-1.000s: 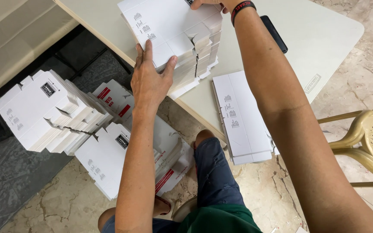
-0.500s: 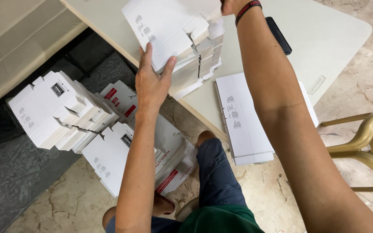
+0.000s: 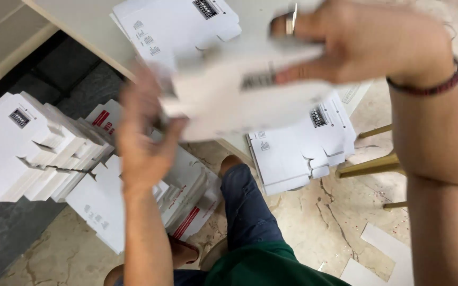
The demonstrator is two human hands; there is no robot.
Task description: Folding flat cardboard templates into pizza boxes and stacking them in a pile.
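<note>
since the earlier frame both hands have lifted one flat white cardboard box blank (image 3: pixel 250 90) off the table's front edge. the right hand (image 3: pixel 367 42) grips its top; the left hand (image 3: pixel 144 137) pinches its left edge, blurred.

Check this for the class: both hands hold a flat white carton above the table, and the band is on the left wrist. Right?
Not quite. The head view shows the band on the right wrist. Both hands, left hand and right hand, do hold the flat white carton above the table.
</note>
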